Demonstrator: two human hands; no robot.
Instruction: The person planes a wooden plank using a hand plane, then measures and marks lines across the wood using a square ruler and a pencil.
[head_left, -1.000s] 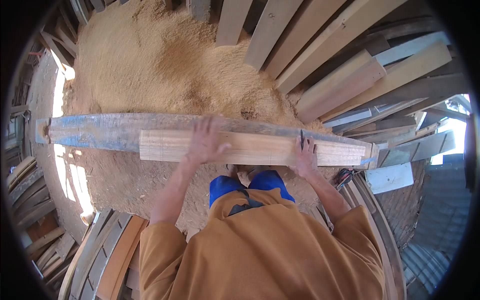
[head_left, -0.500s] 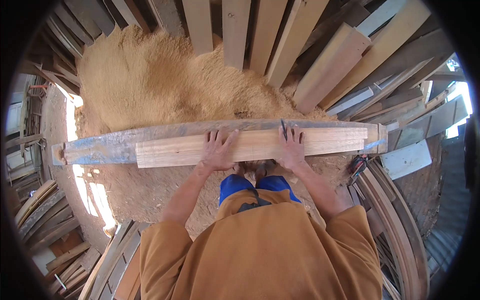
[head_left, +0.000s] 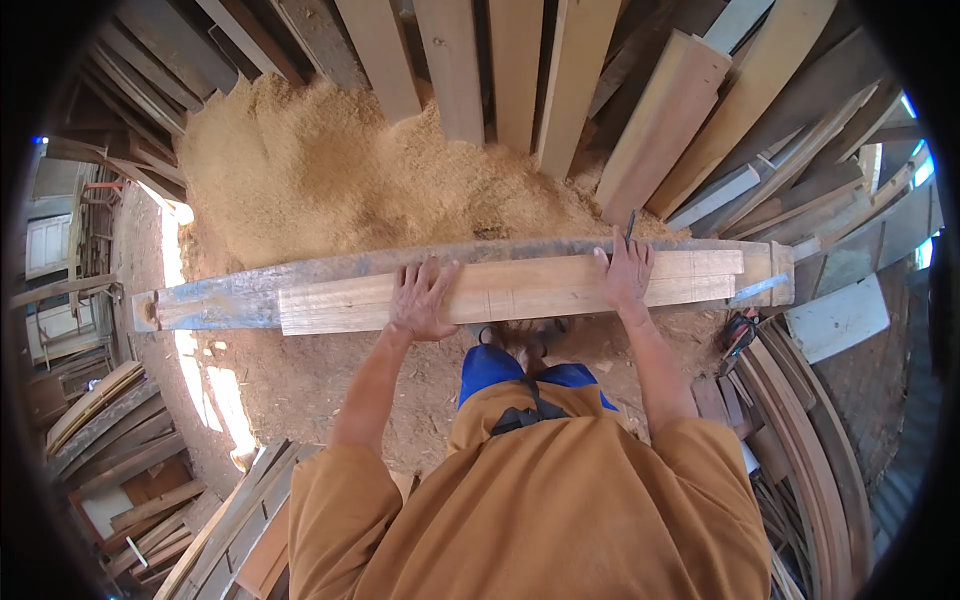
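A long pale wooden board (head_left: 540, 288) lies across a weathered plank (head_left: 240, 288). A lengthwise line or seam shows on it, the right end is stepped, and thin cross marks show near its middle. My left hand (head_left: 420, 300) rests over the board left of the middle, fingers spread across its width. Farther right, my right hand (head_left: 628, 280) lies on the same board with a thin dark pencil (head_left: 630, 226) sticking up between its fingers. The undersides of both hands are hidden.
A heap of sawdust (head_left: 300, 180) lies beyond the plank. Upright and leaning timbers (head_left: 453, 75) stand behind it. Stacked boards (head_left: 800, 430) flank me on the right, and more lumber (head_left: 230, 520) is at lower left. A red-and-black object (head_left: 738, 333) sits near the plank's right end.
My hands have slid apart along the board: the right one farther right, the left slightly left. The pencil moved with my right hand. The whole view has shifted a little.
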